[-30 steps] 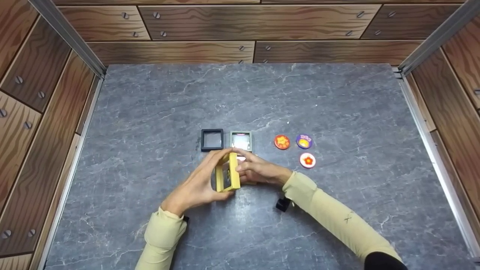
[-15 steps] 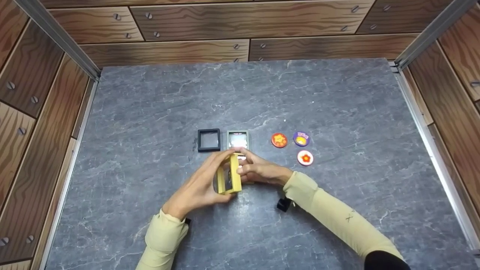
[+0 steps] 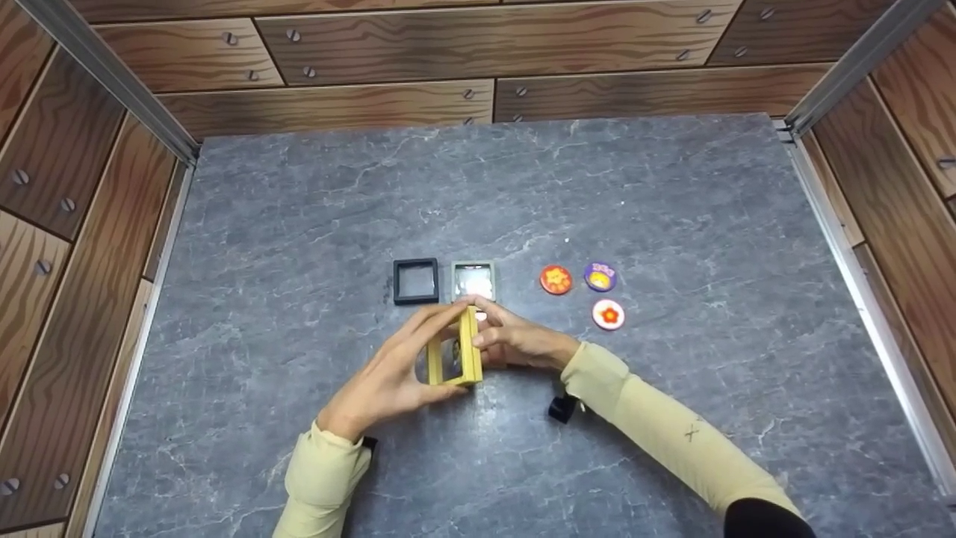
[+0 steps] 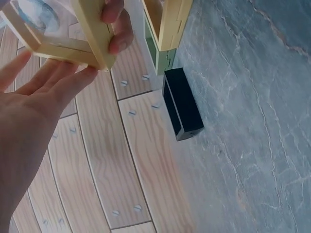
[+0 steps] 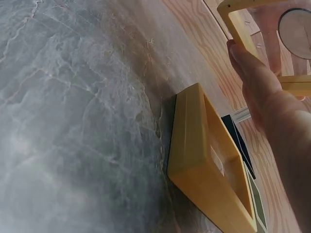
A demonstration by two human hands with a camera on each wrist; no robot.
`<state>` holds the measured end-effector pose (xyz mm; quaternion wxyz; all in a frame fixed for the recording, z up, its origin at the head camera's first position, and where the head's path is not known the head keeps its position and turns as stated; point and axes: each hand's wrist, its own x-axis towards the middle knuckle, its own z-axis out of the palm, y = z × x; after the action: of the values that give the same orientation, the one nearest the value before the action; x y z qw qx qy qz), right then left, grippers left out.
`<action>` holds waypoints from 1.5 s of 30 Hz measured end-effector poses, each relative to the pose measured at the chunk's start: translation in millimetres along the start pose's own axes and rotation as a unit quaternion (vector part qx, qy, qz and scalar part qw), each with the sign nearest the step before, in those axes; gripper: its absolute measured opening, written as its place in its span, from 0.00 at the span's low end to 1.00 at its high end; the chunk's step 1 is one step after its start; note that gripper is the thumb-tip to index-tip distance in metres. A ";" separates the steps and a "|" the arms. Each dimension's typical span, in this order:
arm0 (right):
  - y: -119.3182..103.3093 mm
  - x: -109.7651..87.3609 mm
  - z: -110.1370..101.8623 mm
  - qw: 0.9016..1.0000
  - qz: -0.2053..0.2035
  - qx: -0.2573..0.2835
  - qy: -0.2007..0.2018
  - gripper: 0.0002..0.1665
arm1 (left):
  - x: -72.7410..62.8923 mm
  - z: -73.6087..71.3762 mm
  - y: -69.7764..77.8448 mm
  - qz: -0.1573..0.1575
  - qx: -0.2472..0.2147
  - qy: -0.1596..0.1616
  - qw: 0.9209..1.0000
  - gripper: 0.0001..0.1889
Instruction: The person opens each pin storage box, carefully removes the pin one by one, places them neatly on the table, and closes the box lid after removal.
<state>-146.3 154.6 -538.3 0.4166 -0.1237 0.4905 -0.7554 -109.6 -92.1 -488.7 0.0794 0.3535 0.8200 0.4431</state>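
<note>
Both hands hold a yellow square display frame [image 3: 473, 351] upright above the table. My left hand [image 3: 385, 377] grips it from the left, thumb at its lower edge and fingers along the top. From the other side, my right hand [image 3: 526, 341] pinches its right side. Clear film spans the frame, and a round disc [image 5: 297, 35] with a dark rim shows in it in the right wrist view. A second yellow frame [image 5: 187, 138] stands on the table under the right hand, mostly hidden in the head view. Beyond the hands are a green frame [image 3: 473, 263] and a black frame [image 3: 416, 301].
To the right lie three round badges: an orange one [image 3: 556, 279], a purple one [image 3: 600, 276] and a white one with a red flower [image 3: 609, 314]. The grey marbled table [image 3: 336, 202] is bounded by wood-patterned walls [image 3: 388, 45] and metal rails.
The held frame has turned slightly, and a seam now shows along its right edge. Both hands keep their hold. The head view has shifted a little; the other items stay put.
</note>
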 end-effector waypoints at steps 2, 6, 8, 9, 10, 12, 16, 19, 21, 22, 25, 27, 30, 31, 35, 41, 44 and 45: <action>0.9 -0.6 -1.0 1.000 0.002 0.001 -0.001 0.54 | -1.0 -0.1 0.0 0.002 -0.006 -0.006 1.000 0.56; 4.8 -3.7 -3.6 1.000 0.002 0.027 -0.008 0.62 | -4.7 -1.7 -1.0 0.001 -0.011 -0.001 1.000 0.54; 6.7 -4.9 -4.8 0.999 -0.004 0.048 -0.023 0.63 | -6.1 -3.3 -0.8 -0.007 -0.018 0.005 1.000 0.54; 7.4 -5.2 -5.5 0.998 -0.007 0.058 -0.030 0.62 | -6.4 -4.3 -0.7 -0.011 -0.020 0.009 1.000 0.54; 8.0 -5.4 -6.2 0.997 -0.010 0.067 -0.038 0.61 | -6.5 -5.3 -0.3 -0.015 -0.025 0.011 1.000 0.54; 8.6 -5.1 -7.6 0.996 -0.016 0.075 -0.049 0.58 | -6.1 -6.5 -0.4 -0.026 -0.027 0.011 0.999 0.54; 9.2 -4.2 -10.6 0.997 -0.024 0.064 -0.047 0.48 | -7.5 -10.2 -1.5 -0.044 -0.018 0.013 0.999 0.54; 8.3 -5.0 -10.8 0.999 -0.030 0.037 -0.022 0.44 | -9.6 -13.9 -2.9 -0.054 -0.012 0.016 0.998 0.54; 6.5 -6.0 -9.4 0.999 -0.034 0.009 -0.003 0.43 | -10.8 -16.3 -3.7 -0.060 -0.011 0.018 0.998 0.54; 5.4 -6.5 -8.4 0.999 -0.038 -0.015 0.007 0.42 | -11.3 -17.3 -4.2 -0.063 -0.013 0.018 0.998 0.54; 2.8 -6.9 -3.9 0.994 -0.053 -0.093 0.025 0.42 | -12.6 -19.1 -5.7 -0.071 -0.015 0.017 0.997 0.55; 1.4 -6.6 0.5 0.987 -0.062 -0.147 0.031 0.43 | -13.2 -19.4 -6.5 -0.076 -0.013 0.015 0.997 0.55; -1.0 -5.7 8.9 0.973 -0.062 -0.217 0.037 0.49 | -14.2 -19.2 -7.8 -0.083 -0.009 0.012 0.996 0.55; -1.9 -5.7 11.6 0.969 -0.057 -0.237 0.040 0.51 | -14.4 -19.1 -8.3 -0.084 -0.007 0.011 0.996 0.55; -5.1 -6.3 19.3 0.943 -0.044 -0.326 0.054 0.61 | -14.9 -18.8 -9.5 -0.083 -0.003 0.009 0.996 0.55; -6.3 -4.4 22.8 0.883 -0.066 -0.460 0.066 0.68 | -15.6 -18.9 -9.0 -0.093 0.001 0.008 0.996 0.55; -5.7 -2.3 23.2 0.869 -0.082 -0.482 0.071 0.66 | -16.4 -20.0 -8.7 -0.092 0.005 0.011 0.996 0.53; -5.7 -2.0 23.4 0.868 -0.084 -0.485 0.074 0.65 | -16.7 -20.5 -9.1 -0.091 0.006 0.012 0.996 0.53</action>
<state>-134.1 142.1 -521.6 0.2020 -0.2946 0.8120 -0.4616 -110.9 -119.9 -486.7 0.1072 0.2729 0.8521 0.4336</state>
